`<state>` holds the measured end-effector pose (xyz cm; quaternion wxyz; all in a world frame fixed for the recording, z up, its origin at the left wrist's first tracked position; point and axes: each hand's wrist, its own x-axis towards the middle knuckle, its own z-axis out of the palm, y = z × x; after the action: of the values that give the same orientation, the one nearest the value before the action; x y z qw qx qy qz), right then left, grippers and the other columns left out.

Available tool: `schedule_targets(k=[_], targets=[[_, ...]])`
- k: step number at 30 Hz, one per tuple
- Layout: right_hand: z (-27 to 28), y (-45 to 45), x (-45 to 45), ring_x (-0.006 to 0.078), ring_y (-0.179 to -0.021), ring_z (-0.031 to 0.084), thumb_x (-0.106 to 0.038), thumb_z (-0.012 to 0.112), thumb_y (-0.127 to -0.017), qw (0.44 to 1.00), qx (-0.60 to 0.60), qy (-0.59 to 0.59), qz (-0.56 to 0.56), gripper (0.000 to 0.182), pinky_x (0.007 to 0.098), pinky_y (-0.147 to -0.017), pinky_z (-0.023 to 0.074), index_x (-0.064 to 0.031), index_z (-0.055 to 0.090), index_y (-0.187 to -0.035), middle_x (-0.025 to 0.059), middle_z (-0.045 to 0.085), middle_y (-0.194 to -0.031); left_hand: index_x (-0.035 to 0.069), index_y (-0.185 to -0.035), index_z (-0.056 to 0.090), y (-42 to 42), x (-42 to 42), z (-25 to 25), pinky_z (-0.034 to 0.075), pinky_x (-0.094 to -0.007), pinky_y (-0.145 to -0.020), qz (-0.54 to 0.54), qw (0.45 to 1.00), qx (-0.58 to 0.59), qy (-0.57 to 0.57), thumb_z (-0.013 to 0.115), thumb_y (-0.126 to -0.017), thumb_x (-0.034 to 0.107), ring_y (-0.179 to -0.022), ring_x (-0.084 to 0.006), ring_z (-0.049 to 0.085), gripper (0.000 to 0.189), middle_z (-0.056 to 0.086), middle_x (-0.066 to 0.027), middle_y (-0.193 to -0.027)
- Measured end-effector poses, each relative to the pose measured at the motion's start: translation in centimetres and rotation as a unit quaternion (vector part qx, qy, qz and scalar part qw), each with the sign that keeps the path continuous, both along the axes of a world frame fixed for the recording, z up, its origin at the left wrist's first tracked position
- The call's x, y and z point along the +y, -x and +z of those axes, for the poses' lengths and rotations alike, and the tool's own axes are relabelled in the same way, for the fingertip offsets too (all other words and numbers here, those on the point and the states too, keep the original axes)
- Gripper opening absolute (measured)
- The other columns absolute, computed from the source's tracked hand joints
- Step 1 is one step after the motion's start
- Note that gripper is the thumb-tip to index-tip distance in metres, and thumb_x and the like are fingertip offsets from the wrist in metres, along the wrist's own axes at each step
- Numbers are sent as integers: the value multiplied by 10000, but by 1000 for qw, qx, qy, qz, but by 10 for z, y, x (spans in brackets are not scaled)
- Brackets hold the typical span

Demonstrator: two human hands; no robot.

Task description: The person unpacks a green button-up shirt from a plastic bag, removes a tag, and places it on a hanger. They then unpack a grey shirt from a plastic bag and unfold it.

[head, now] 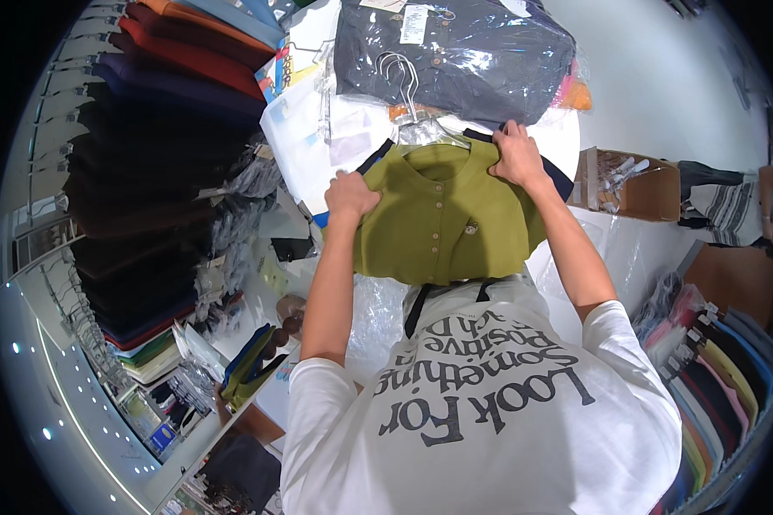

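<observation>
An olive-green buttoned knit top (419, 219) with a small chest emblem lies spread in front of me, its lower edge hanging by my waist. My left hand (353, 195) grips its shoulder on the left, thumb on the fabric. At the opposite shoulder, my right hand (517, 154) pinches the cloth between thumb and fingers. Dark and blue fabric (557, 180) shows beneath the top at both sides. Several metal hanger hooks (402, 80) rise beyond the neckline, over a dark grey buttoned garment in clear plastic (477, 58).
The white table (296, 129) bears plastic bags and papers. Dark and coloured garments (161, 161) hang on a rail at left. An open cardboard box (650, 190) with white items stands at right, above another rack of clothes (715, 386). Clear plastic (377, 315) lies near my waist.
</observation>
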<state>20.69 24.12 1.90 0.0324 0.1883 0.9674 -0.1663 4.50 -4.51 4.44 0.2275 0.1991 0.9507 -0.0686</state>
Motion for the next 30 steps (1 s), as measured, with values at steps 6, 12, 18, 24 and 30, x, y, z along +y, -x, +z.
schedule_targets(k=[6,12,18,24,30], targets=[[-4,19,6,416,-1143,550,-233,866,-608,994,-90,57,22,745,476,-927,513,28,472,-1184,229,559,-1197,25,-1158,569,-3,4,-15,537,-472,-865,-35,996,36,-70,737,-715,302,-1096,-334,585,549,602,-170,-1110],[-9,40,14,437,-1138,572,-291,826,-630,982,-160,67,73,773,466,-959,502,70,492,-1226,292,586,-1220,22,-1123,565,19,5,-24,524,-470,-892,-41,996,-6,-81,676,-671,209,-1099,-358,576,501,606,-175,-1126],[4,37,14,435,-1076,613,-274,811,-631,980,-167,87,63,707,473,-914,521,67,541,-1189,294,639,-1113,4,-1108,559,21,6,-21,519,-466,-883,-50,994,3,-94,683,-662,203,-1084,-368,582,504,616,-178,-1096],[61,57,27,438,-999,640,-163,738,-654,997,-51,36,44,546,488,-861,541,61,527,-1104,253,660,-1040,4,-1104,547,25,19,19,520,-460,-843,-52,976,131,-166,760,-694,238,-1042,-364,584,518,609,-180,-1068],[27,83,42,389,-1141,564,-235,810,-662,995,-74,-21,61,658,457,-910,538,40,509,-1179,230,586,-1185,9,-1178,545,47,39,-41,505,-446,-879,-53,976,146,-155,767,-721,268,-1045,-342,589,570,611,-172,-1086]])
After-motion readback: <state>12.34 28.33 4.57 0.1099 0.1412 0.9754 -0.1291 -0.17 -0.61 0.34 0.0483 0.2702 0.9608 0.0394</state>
